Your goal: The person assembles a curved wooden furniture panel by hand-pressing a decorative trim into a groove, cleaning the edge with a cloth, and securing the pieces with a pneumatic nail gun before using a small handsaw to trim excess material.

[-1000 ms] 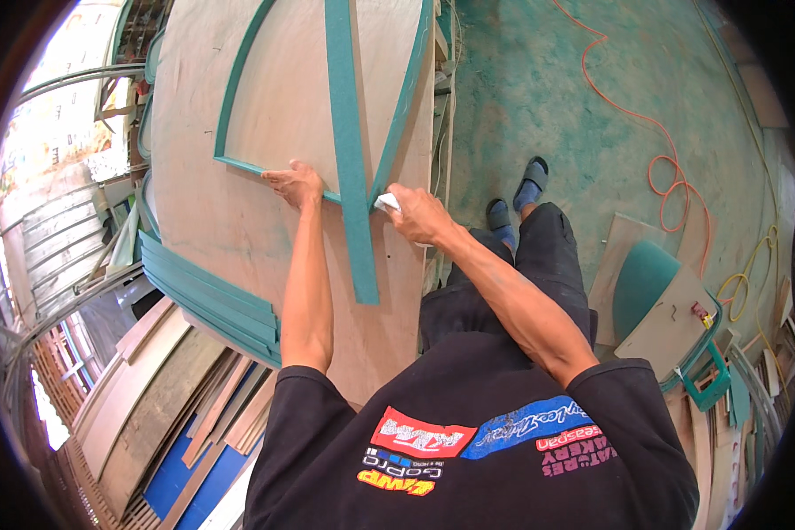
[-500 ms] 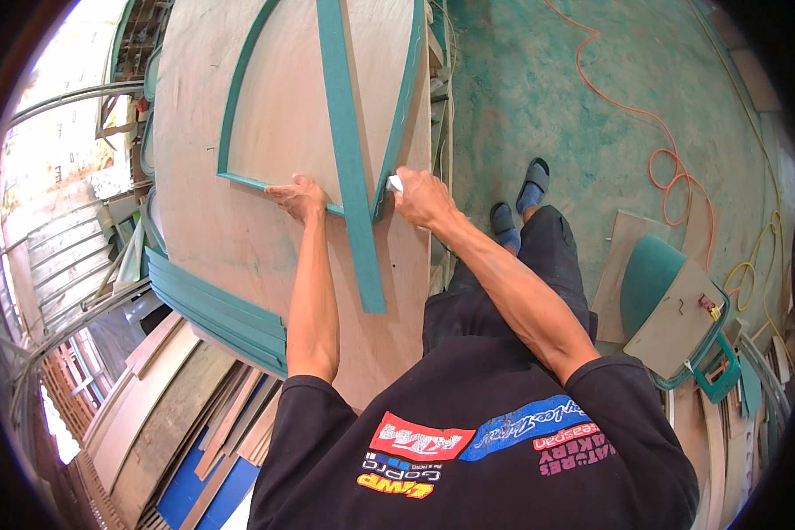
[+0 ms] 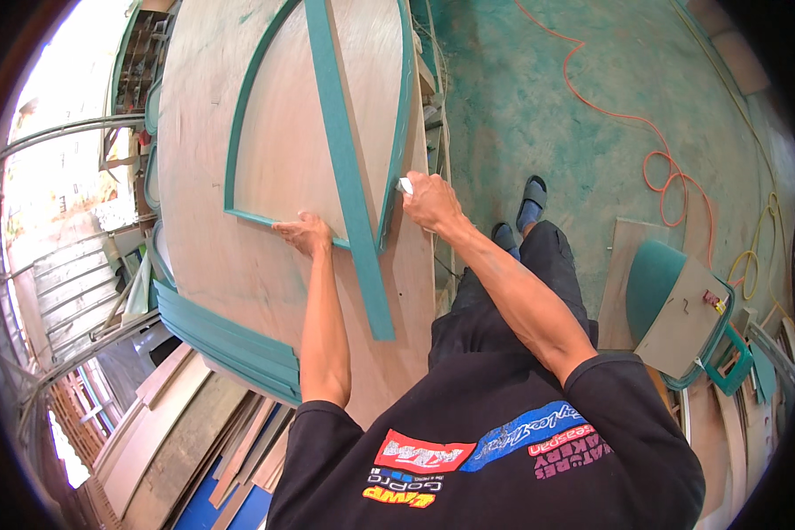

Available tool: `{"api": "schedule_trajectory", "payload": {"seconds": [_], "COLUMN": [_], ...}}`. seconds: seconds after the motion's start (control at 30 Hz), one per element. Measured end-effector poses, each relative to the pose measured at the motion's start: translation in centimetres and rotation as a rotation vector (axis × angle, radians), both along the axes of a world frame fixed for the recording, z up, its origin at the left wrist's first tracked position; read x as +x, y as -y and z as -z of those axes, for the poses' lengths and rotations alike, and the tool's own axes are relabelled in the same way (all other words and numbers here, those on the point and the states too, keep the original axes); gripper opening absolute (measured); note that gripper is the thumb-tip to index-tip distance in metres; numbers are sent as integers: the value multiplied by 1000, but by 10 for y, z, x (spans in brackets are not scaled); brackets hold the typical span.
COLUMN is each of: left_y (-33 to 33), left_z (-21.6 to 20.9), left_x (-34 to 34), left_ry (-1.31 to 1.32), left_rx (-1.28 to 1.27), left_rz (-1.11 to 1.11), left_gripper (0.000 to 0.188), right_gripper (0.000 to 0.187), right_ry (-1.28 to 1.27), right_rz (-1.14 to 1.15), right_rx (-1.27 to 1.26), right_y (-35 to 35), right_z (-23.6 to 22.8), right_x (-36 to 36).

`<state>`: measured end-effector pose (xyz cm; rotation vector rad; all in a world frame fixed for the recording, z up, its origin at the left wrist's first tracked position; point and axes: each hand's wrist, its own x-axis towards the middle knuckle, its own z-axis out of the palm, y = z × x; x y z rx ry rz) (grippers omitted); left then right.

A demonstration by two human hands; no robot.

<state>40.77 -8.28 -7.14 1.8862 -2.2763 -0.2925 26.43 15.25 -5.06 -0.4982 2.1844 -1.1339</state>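
Note:
On a pale wooden panel lies an arched frame (image 3: 231,163) of green strips, with a long straight green strip (image 3: 338,132) slanting across it. My left hand (image 3: 306,234) is closed over the frame's near rail, left of the slanting strip, its thumb and fingers on the rail. In my right hand (image 3: 433,203) is a small white object (image 3: 405,186), its kind mostly hidden by the fingers. That hand is at the frame's right side, a little above the near right corner, the white object close to the green edge.
A stack of green strips (image 3: 225,340) sits at the panel's near left edge, above several loose boards (image 3: 172,424). An orange hose (image 3: 623,115) curls across the green-stained floor at the right. Green and grey panels (image 3: 680,309) lean together at the right, near a yellow cord (image 3: 751,265).
My right hand has moved away from me along the frame's right side, with the white object still held. The left hand keeps its place on the near rail. The whole view has shifted slightly.

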Motion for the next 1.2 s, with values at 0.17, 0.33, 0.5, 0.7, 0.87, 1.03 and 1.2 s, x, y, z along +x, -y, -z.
{"api": "schedule_trajectory", "payload": {"seconds": [0.17, 0.33, 0.5, 0.7, 0.87, 1.03, 1.2], "left_y": [1, 4, 1, -1, 1, 8, 7], "left_z": [1, 7, 6, 6, 8, 17, 17], "left_x": [0, 2, 1, 0, 2, 4, 7], "left_ry": [-12, 14, 2, -8, -58, -71, -74], "left_rx": [19, -19, 15, 2, -38, -85, -50], "left_rz": [-16, -9, -16, -11, 14, 47, 21], "left_gripper": [84, 82, 81, 82, 82, 82, 82], "right_gripper": [20, 21, 22, 23, 22, 22, 25], "right_ry": [43, 17, 30, 20, -29, 13, 1], "right_rz": [43, 87, 175, 193, 215, 202, 228], "right_rx": [-6, 13, 24, 10, -47, -48, -55], "right_y": [2, 4, 7, 10, 11, 18, 25], "right_z": [-8, -6, -2, 0, 4, 7, 5], "right_x": [-16, -26, -37, -49, -69, -93, -107]}}
